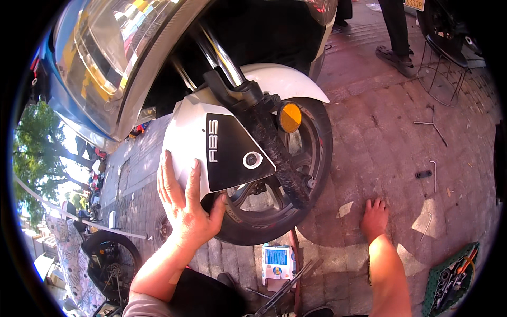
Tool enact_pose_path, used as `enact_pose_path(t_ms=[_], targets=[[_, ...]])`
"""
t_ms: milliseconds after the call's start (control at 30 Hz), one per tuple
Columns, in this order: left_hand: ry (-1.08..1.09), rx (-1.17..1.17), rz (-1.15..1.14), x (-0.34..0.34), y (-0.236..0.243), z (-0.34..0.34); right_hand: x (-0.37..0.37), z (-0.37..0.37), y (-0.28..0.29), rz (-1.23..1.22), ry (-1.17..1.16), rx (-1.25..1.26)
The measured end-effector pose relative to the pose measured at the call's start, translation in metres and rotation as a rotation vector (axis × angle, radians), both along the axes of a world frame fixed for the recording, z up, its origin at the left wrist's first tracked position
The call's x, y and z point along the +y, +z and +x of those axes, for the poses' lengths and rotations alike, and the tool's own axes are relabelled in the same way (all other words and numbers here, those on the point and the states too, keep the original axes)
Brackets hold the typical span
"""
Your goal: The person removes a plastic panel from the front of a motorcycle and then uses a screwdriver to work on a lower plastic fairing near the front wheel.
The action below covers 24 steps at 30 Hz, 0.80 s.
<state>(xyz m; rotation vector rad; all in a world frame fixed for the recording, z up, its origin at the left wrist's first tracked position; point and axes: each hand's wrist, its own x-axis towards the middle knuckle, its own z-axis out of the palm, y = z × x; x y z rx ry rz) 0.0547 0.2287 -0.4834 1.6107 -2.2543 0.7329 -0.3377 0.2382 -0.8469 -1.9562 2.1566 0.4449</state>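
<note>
My left hand is spread over the lower left side of a white front mudguard cover on a motorcycle or scooter, with its thumb near the tyre. A black panel with pale lettering and a round bolt recess sits beside my fingers. Behind the cover stands the front wheel, with a black-wrapped fork leg and an orange round reflector. Low over the paving, right of the wheel, my right hand has its fingers slightly apart, foreshortened, and no object shows in it.
On the paving at right lie a three-armed wrench, a black socket, an L-shaped rod and a green tool tray. A blue-and-white box lies below the wheel. A wire-legged stool and a person's leg are farther back.
</note>
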Motion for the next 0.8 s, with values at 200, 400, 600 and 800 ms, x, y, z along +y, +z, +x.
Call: enact_pose_path(t_ms=[200, 400, 600, 800], targets=[[0.023, -0.038, 0.032, 0.002, 0.002, -0.002, -0.010, 0.010, 0.009, 0.103, -0.037, -0.033], [0.006, -0.032, 0.028, -0.001, 0.000, -0.001, -0.011, 0.013, 0.004, 0.053, -0.116, -0.041], [0.001, -0.044, 0.028, -0.001, 0.002, -0.001, -0.011, 0.018, 0.011, 0.074, -0.135, -0.068], [0.009, -0.033, 0.035, 0.000, 0.002, 0.000, -0.009, 0.017, 0.004, 0.025, -0.136, -0.074]])
